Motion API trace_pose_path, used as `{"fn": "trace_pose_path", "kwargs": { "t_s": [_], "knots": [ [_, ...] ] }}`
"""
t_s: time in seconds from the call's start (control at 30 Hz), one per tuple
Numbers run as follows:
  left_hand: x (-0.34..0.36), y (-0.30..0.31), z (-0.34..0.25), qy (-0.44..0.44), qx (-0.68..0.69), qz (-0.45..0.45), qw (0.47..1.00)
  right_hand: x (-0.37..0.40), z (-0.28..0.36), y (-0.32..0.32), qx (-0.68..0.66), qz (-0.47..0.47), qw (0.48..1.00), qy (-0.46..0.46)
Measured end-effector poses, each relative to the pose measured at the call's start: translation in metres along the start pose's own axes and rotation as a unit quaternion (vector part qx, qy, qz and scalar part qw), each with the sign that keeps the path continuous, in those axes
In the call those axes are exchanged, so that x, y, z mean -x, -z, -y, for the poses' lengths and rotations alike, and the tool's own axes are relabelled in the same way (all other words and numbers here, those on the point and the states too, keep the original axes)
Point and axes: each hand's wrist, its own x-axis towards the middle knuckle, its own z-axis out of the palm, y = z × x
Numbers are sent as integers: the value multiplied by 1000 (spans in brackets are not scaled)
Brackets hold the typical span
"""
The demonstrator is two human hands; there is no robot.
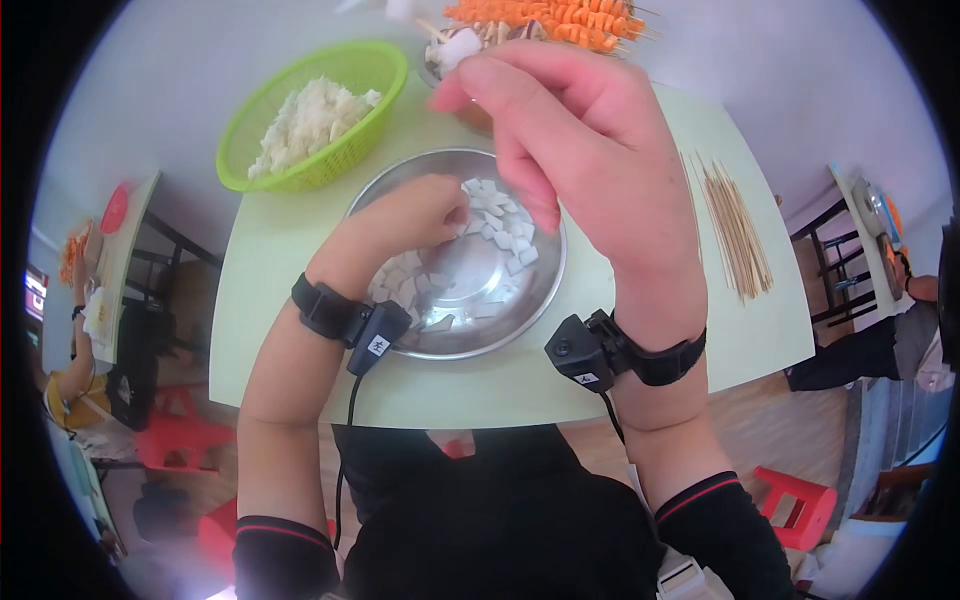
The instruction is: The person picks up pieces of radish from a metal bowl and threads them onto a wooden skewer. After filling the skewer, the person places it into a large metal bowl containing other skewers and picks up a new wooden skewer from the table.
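Observation:
My left hand (425,210) reaches into a round steel bowl (400,348), its fingers curled down by cut white pieces (495,220). What its fingertips hold is hidden behind the hand. My right hand (590,150) is raised above the bowl's far right side, fingers bent and drawn together. Close by its fingertips shows a white piece (460,46) with a short stick end beside it; I cannot tell whether these fingers grip it. More white pieces lie along the bowl's left side.
A green basket (235,165) of white shredded food stands far left. Thin wooden skewers (738,235) lie right of the bowl. Behind my right hand are orange spiral-cut skewers (575,20). Other people work at side tables; red stools (800,510) stand on the floor.

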Motion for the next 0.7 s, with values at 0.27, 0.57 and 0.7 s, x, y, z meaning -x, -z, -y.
{"fn": "trace_pose_path", "kwargs": {
  "t_s": [0.27,0.57,0.7],
  "knots": [
    [9,39,-19,3,80,-90,993,4,10,3,-11,-3,1000,1],
    [50,129,-45,-112,551,-380,734,8,21,-1,-9,49,996,-68],
    [65,137,-33,-107,580,-437,679,9,22,-10,2,41,996,-84]
  ]
}}
